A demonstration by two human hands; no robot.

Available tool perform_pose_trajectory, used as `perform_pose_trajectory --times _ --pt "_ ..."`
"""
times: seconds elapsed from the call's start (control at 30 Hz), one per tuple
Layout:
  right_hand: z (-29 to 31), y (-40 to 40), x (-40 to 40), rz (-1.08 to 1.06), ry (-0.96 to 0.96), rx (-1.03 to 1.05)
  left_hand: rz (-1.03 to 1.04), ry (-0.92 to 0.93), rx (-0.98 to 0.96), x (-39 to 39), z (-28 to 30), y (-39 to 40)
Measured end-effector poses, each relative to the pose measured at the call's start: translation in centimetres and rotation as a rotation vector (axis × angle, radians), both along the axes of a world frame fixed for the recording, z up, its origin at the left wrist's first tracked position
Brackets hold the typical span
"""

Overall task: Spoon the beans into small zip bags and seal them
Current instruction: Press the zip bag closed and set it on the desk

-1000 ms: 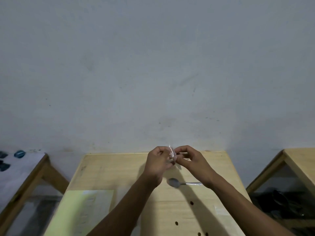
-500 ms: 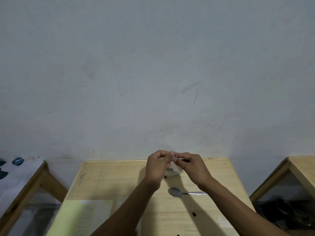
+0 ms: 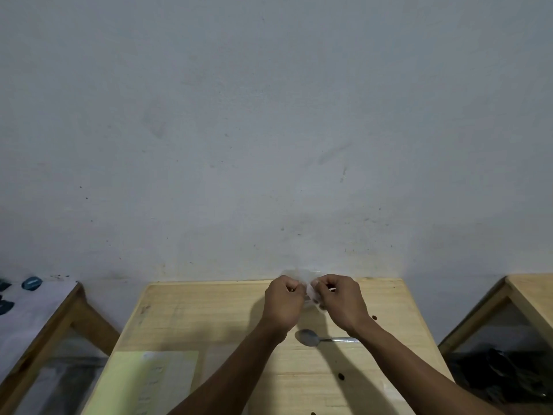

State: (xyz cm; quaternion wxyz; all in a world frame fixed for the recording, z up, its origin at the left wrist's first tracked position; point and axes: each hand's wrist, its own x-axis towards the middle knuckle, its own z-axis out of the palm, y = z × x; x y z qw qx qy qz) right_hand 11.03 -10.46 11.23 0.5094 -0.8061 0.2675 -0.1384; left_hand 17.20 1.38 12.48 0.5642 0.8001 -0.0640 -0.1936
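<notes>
A small clear zip bag hangs between my two hands above the far part of the wooden table. My left hand pinches its left side with curled fingers. My right hand pinches its right side. Most of the bag is hidden behind my fingers and its contents cannot be made out. A metal spoon lies on the table just below my hands, bowl to the left. Dark beans lie loose on the wood to the right and nearer me.
A pale yellow sheet lies at the table's near left. A grey wall rises right behind the table. Wooden tables stand at the left and right, with gaps between them.
The view has tipped so the table sits lower in frame. My hands stay together on the bag, and my fingers have shifted along its top edge.
</notes>
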Motion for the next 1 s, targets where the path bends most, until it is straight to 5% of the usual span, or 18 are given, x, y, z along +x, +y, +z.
perform_pose_trajectory --times 0.3,0.47,0.67,0.87,1.0 --pt "-1.5 0.2 0.9 -0.130 -0.022 -0.045 -0.084 -0.235 0.188 -0.3 0.3 1.4" --pt "-1.3 -0.3 0.4 0.014 -0.010 -0.025 -0.125 -0.330 0.162 -0.4 -1.6 2.2" --pt "-2.1 0.0 -0.3 0.114 -0.004 0.057 -0.436 -0.329 0.204 1.1 -2.4 3.1" --pt "-2.5 0.0 -0.7 0.071 -0.038 -0.087 -0.413 -0.326 0.408 1.0 -3.3 3.2" --pt "-2.7 0.5 -0.8 -0.041 -0.152 -0.321 -0.375 -0.315 0.350 0.4 -3.4 2.5"
